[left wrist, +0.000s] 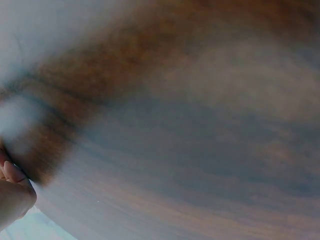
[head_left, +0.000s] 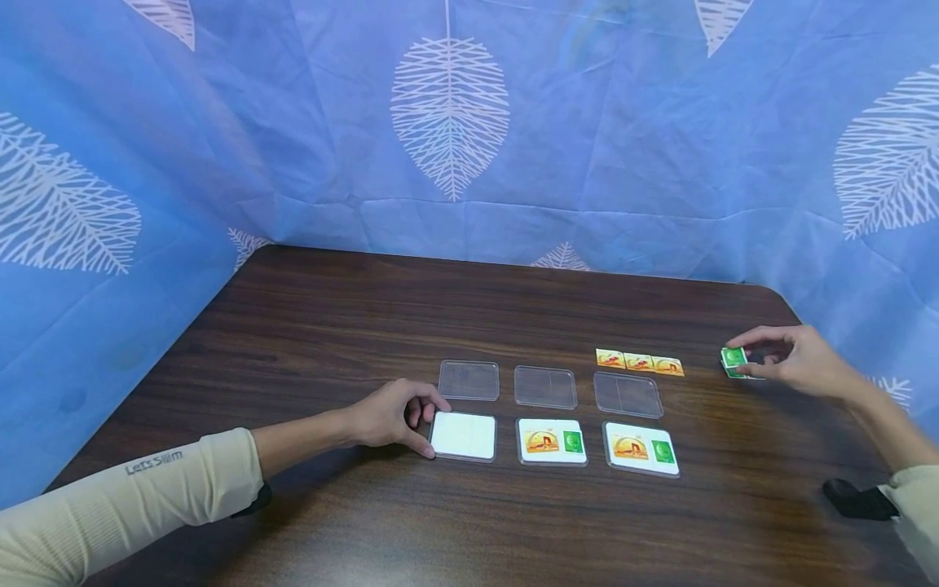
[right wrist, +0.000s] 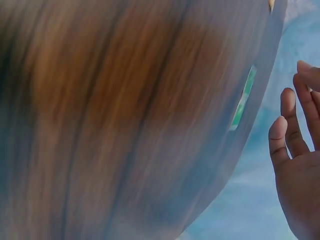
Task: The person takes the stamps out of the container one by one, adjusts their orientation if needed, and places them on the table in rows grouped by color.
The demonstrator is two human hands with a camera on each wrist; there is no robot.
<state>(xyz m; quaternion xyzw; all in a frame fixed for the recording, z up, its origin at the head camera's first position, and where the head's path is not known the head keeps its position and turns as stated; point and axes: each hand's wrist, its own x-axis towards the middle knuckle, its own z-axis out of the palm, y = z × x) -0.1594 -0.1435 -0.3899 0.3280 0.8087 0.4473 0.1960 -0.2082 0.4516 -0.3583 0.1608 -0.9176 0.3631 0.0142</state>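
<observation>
My left hand (head_left: 392, 414) holds the left side of a shallow clear plastic case (head_left: 493, 459) with thumb and forefinger at its edge. A blank white card (head_left: 464, 435) lies in that case. In the left wrist view only part of the left hand (left wrist: 15, 192) shows, at the left edge. At the far right, my right hand (head_left: 803, 363) pinches a small green card (head_left: 734, 356) between thumb and forefinger, over more green cards. The right wrist view shows the right hand (right wrist: 305, 155) with fingers bent, and a green card (right wrist: 242, 100) on the table.
Right of the left hand lie two cases holding a white card (head_left: 550, 456) and another white card (head_left: 637, 463), each bearing an orange picture and a green piece. Three clear lids (head_left: 544, 387) lie behind. Three orange picture cards (head_left: 639, 363) form a row on the dark wooden table (head_left: 367, 318).
</observation>
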